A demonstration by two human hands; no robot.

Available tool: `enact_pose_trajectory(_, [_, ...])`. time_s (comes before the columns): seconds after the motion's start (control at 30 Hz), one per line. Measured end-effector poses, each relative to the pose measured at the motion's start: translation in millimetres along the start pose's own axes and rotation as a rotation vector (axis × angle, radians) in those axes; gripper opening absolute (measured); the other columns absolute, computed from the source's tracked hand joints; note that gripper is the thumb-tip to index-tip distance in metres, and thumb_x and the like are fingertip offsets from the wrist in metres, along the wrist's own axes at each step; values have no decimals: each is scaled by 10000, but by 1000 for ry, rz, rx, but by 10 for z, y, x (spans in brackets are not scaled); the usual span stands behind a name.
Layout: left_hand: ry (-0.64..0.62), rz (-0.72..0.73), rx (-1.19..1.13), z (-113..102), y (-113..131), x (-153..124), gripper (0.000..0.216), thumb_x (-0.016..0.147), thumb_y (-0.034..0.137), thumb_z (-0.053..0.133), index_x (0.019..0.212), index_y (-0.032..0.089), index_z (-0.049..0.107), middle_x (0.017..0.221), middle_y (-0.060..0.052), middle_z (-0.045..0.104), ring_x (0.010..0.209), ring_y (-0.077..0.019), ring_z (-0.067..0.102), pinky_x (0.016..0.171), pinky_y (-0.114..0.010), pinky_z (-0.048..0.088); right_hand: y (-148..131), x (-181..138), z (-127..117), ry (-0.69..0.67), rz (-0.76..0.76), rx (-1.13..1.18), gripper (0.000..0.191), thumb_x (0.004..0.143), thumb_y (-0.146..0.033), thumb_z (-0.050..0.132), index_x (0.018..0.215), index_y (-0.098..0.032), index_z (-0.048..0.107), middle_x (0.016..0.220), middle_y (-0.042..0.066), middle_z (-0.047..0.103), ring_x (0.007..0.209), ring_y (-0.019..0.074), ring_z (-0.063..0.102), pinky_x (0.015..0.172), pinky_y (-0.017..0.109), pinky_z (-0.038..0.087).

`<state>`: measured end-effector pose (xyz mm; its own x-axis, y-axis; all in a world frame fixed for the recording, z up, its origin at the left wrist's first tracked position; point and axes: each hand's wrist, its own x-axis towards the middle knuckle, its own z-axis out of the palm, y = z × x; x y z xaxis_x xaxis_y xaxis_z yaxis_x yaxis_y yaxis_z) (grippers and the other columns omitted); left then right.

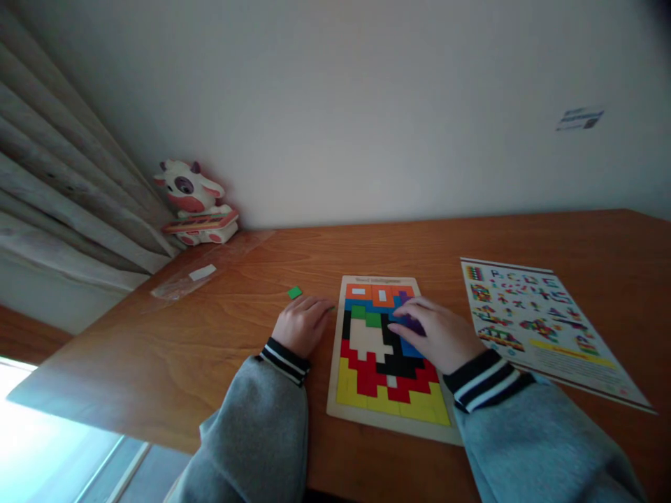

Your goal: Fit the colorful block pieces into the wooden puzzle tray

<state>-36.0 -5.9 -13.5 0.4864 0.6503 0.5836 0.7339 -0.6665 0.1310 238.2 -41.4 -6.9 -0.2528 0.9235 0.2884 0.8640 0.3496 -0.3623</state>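
Observation:
A wooden block puzzle board point(332, 391) lies flat before me, filled with red, yellow, black, orange, blue, green and purple pieces around a bare pale gap left of its middle. My left hand point(301, 327) rests just left of the board, fingers curled together, and a sliver of a green puzzle piece point(332, 308) shows at its fingertips. Behind that hand another green puzzle piece point(295, 293) lies on the table. My right hand point(443, 334) reaches over the board's right side, thumb and fingers apart above the purple piece point(414, 324) and black pieces. It hides part of the right edge.
To the right lies a printed instruction sheet point(545, 325). A toy cow with a keyboard point(199, 206) stands at the back left, near the curtain point(68, 161). Clear plastic wrapping point(181, 283) is on the wooden table point(220, 335), which meets the wall behind.

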Motion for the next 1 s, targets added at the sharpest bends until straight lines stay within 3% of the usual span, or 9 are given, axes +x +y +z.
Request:
enact_pose_trajectory(0.33, [-136, -65, -190, 104, 363, 41, 50, 886, 209, 576, 926, 192, 601, 1023, -68, 707, 935, -216, 669, 852, -371, 555, -141, 239, 170, -45, -143, -56, 257, 805, -344, 720, 1000, -181, 690, 1004, 84, 673, 912, 255, 660, 813, 427, 555])
enact_pose_trajectory(0.5, [54, -394, -496, 81, 462, 70, 90, 886, 249, 599, 890, 185, 536, 871, -38, 714, 757, -154, 698, 675, -254, 576, -75, 217, 229, -23, -182, -50, 165, 893, -290, 611, 964, -166, 694, 995, 85, 678, 917, 237, 651, 838, 411, 551])
enact_pose_trajectory(0.6, [67, -487, -648, 69, 452, 72, 134, 907, 272, 579, 975, 186, 502, 793, -8, 705, 663, -128, 696, 564, -197, 551, -26, 204, 244, 5, -230, -65, 198, 907, -290, 589, 1010, -156, 692, 1014, 96, 680, 931, 240, 647, 849, 412, 550])
enact_pose_trajectory(0.7, [13, -415, -536, 76, 395, 51, 142, 929, 229, 525, 1067, 197, 528, 829, -7, 701, 642, -118, 683, 562, -196, 545, 1, 197, 257, 13, -255, -70, 259, 873, -336, 638, 1047, -151, 689, 1048, 105, 670, 943, 248, 643, 853, 418, 553])
enact_pose_trajectory(0.87, [-41, -222, -303, 105, 331, 15, 241, 945, 135, 407, 1046, 201, 616, 986, -51, 688, 879, -158, 676, 777, -271, 563, -5, 183, 283, 32, -287, -86, 255, 870, -333, 642, 1042, -154, 696, 1048, 102, 670, 934, 239, 646, 849, 403, 557])
enact_pose_trajectory(1.0, [-74, -202, -199, 139, 384, 12, 222, 913, 188, 493, 1102, 170, 608, 1074, -86, 668, 969, -208, 649, 875, -346, 552, -20, 166, 315, 74, -334, -154, 223, 896, -300, 606, 1028, -147, 701, 1012, 101, 679, 894, 237, 646, 828, 402, 556])
